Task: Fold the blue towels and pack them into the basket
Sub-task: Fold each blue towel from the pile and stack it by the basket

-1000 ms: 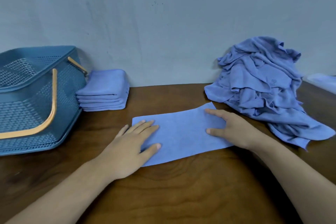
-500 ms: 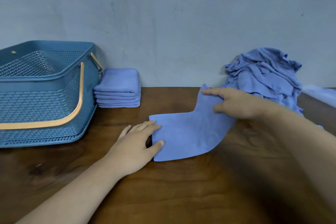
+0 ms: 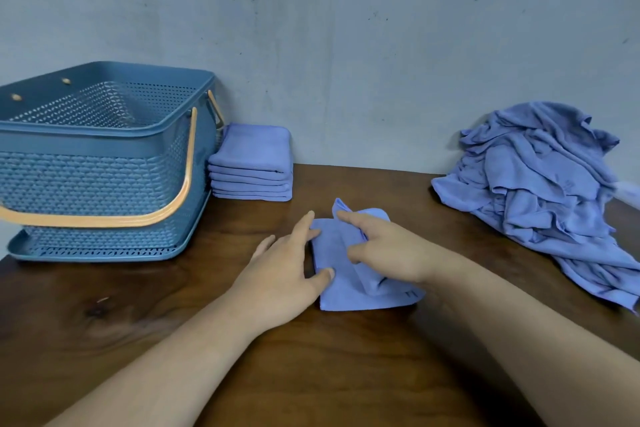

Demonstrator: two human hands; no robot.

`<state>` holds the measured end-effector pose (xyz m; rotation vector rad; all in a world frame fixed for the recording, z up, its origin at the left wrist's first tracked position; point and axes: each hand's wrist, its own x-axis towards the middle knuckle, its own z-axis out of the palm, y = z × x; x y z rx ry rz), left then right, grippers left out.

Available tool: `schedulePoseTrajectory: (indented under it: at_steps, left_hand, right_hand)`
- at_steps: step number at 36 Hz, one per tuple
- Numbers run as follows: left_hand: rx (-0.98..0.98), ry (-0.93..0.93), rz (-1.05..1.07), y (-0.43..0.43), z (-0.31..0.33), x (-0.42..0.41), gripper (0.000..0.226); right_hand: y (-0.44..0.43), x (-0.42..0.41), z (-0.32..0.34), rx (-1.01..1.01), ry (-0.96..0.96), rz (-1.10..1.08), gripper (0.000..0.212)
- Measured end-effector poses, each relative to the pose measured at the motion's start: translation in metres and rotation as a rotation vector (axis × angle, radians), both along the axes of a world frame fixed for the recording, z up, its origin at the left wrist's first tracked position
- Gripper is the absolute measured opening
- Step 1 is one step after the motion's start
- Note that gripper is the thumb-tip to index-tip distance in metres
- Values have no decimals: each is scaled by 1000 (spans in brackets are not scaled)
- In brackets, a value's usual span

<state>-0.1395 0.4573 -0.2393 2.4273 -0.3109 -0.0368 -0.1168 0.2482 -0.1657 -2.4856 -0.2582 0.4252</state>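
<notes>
while both hands work at the middle of the table (image 3: 311,378), one blue towel (image 3: 346,298) lies between and under them, doubled over into a small block.

left hand (image 3: 282,276): flat, fingers straight and a little spread. forefinger tip touches the towel's far left corner, thumb tip rests on its left edge, and the palm sits on bare wood just beside the cloth.

right hand (image 3: 389,250): on top of the towel, forefinger and thumb stretched out toward the left hand, tips near it but apart. the upper layer rises in a ridge that runs in under this palm. a loose corner pokes up just beyond the forefinger. the other fingers are hidden, so i cannot tell if the hand pinches the flap or only presses it down.

stack of folded towels (image 3: 254,163): beyond the left hand, at the back of the table against the wall (image 3: 346,45), edges squared.

basket (image 3: 104,144): blue, perforated, further out to the left of that hand, touching or just beside the stack. its orange handle (image 3: 173,204) lies down along the near side. the part of its inside that shows holds no towel.

heap of loose towels (image 3: 547,191): well out past the right hand, crumpled, leaning on the wall, lower edge trailing toward the near right.
</notes>
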Motion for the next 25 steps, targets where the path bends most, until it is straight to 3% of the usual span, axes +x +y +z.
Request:
schedulePoseTrajectory:
  at_steps: [6, 10, 12, 15, 18, 21, 25]
  left_hand:
    - [8, 22, 1, -1, 6, -4, 95]
    - [12, 12, -8, -2, 10, -5, 94]
    - [4, 12, -6, -2, 12, -6, 96]
    - [10, -3, -20, -2, 13, -7, 93]
    - [82, -43, -32, -1, 13, -8, 76]
    - [133, -73, -42, -2, 11, -8, 69]
    - [170, -66, -44, -4, 7, -5, 69]
  right_hand:
    - [-3, 3, 9, 35, -55, 7, 80]
    - [1, -2, 9, 148, 92, 70, 75]
    - [-2, -1, 12, 332, 123, 36, 64]
    - [-22, 13, 16, 505, -100, -76, 35]
    - [-47, 33, 0, 259, -427, 15, 32]
    - [-61, 42, -27, 69, -443, 179, 30]
    - [-64, 33, -43, 54, -406, 211, 37]
